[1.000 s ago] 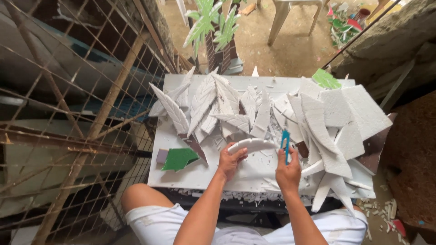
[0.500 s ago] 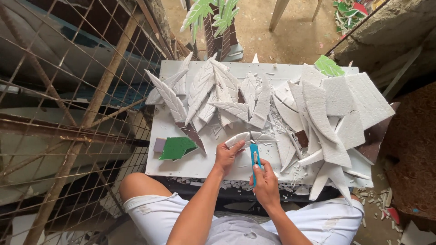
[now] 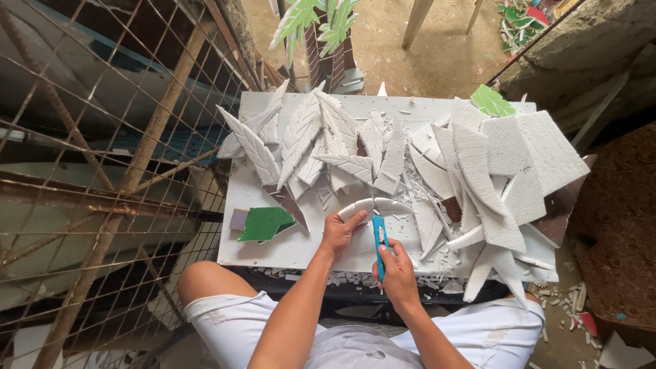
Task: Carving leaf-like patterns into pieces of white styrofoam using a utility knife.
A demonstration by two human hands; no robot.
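while left hand (image 3: 339, 232) pins curved white foam strip (image 3: 374, 205), right hand (image 3: 396, 272) grips blue cutter (image 3: 379, 240)

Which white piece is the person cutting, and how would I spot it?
Find the white table covered in foam leaf shapes. At its near edge, the left hand holds down a curved white foam strip while the right hand holds a blue cutter against it. Unlike the ridged leaves behind, it is a smooth, narrow arc.

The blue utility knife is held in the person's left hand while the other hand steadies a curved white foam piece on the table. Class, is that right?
Not quite. The head view shows the blue utility knife in the right hand; it is the left hand that steadies the curved white foam piece on the table.
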